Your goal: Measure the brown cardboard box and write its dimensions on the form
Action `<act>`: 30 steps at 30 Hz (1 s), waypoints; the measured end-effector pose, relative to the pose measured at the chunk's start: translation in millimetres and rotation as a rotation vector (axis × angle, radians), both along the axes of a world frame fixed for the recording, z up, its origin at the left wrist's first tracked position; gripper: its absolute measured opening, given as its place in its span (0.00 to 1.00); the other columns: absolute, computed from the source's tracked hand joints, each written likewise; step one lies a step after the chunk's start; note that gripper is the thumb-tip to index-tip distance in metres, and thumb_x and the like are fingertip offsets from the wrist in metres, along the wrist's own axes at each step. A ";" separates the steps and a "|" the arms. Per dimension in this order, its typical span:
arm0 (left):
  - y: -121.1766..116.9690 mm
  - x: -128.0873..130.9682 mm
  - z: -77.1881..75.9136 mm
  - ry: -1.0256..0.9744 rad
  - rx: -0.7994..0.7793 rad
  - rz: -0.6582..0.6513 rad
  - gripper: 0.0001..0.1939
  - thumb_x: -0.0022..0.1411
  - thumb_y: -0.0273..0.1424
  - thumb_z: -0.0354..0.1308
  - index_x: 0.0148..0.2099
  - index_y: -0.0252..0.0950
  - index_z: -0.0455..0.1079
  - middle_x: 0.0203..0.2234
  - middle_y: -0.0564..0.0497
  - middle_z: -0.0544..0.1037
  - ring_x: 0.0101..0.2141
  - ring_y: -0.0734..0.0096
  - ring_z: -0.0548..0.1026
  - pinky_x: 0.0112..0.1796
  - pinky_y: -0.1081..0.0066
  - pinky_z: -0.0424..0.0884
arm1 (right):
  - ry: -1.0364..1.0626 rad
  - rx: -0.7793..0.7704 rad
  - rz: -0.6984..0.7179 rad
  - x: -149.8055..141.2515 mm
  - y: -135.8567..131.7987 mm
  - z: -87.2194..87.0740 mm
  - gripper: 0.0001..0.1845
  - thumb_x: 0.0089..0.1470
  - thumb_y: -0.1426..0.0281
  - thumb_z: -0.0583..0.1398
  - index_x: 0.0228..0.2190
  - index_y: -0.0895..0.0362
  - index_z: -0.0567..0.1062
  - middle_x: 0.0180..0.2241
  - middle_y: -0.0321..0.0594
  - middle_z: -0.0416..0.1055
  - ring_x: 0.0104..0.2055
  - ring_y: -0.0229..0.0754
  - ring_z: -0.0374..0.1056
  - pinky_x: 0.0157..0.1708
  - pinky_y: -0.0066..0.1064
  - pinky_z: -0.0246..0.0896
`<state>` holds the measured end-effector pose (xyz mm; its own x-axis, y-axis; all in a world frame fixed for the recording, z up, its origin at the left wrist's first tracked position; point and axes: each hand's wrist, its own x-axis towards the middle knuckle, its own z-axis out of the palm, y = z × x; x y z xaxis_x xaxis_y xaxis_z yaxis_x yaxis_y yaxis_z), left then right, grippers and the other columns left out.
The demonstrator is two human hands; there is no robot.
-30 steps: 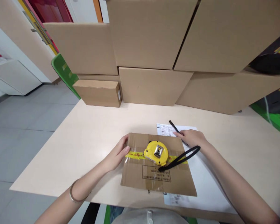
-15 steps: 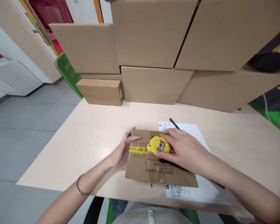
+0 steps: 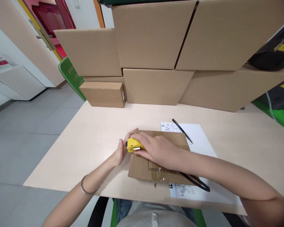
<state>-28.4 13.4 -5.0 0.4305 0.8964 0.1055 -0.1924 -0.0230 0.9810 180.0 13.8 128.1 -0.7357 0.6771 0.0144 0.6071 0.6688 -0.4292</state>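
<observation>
A small flat cardboard box point(image 3: 139, 168) lies in front of me, with clear tape and a printed frame on its top. My right hand point(image 3: 156, 146) is closed around a yellow tape measure point(image 3: 133, 145) at the box's left edge. From under my right forearm a black wrist strap point(image 3: 202, 186) trails across the box and paper. Beside that same left edge is my left hand point(image 3: 120, 154), thumb raised and fingers stretched out, partly hidden behind the tape measure. Whether its fingers touch the box I cannot tell.
White printed paper point(image 3: 207, 151) lies partly under the box, with a black pen point(image 3: 182, 130) on it. Large cardboard boxes point(image 3: 153, 37) are stacked along the back of the table point(image 3: 68, 151). A smaller closed box point(image 3: 104, 96) stands at the back left, near a green chair point(image 3: 69, 74).
My right hand has carried the tape measure left to the box's edge and turned it. The yellow strip along the box top no longer shows. More of the pen is uncovered.
</observation>
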 end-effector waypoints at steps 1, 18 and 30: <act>1.0 -1.3 0.9 0.033 0.034 -0.007 0.45 0.68 0.64 0.28 0.71 0.44 0.61 0.73 0.46 0.57 0.73 0.50 0.50 0.71 0.51 0.43 | 0.005 -0.016 -0.012 2.3 -0.1 -0.6 0.24 0.66 0.63 0.61 0.60 0.57 0.66 0.56 0.50 0.76 0.40 0.54 0.80 0.34 0.44 0.74; 5.8 -7.4 20.3 0.303 0.232 -0.075 0.22 0.74 0.47 0.50 0.64 0.51 0.71 0.69 0.48 0.56 0.71 0.46 0.50 0.71 0.43 0.45 | 0.097 -0.189 -0.589 209.0 -46.5 -18.0 0.22 0.56 0.52 0.65 0.50 0.46 0.79 0.45 0.42 0.82 0.37 0.53 0.79 0.34 0.38 0.75; 6.4 -7.4 20.7 0.354 0.220 -0.048 0.26 0.72 0.51 0.49 0.64 0.48 0.71 0.66 0.45 0.60 0.70 0.44 0.53 0.70 0.43 0.46 | -0.060 -0.150 -0.472 185.8 -42.0 14.8 0.19 0.59 0.49 0.62 0.48 0.42 0.77 0.39 0.38 0.81 0.31 0.49 0.76 0.29 0.35 0.70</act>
<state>-35.8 19.7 15.7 0.5151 0.8472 0.1301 0.1502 -0.2387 0.9594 365.7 -28.2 143.0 -0.3451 0.9278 -0.1418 0.8554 0.2487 -0.4544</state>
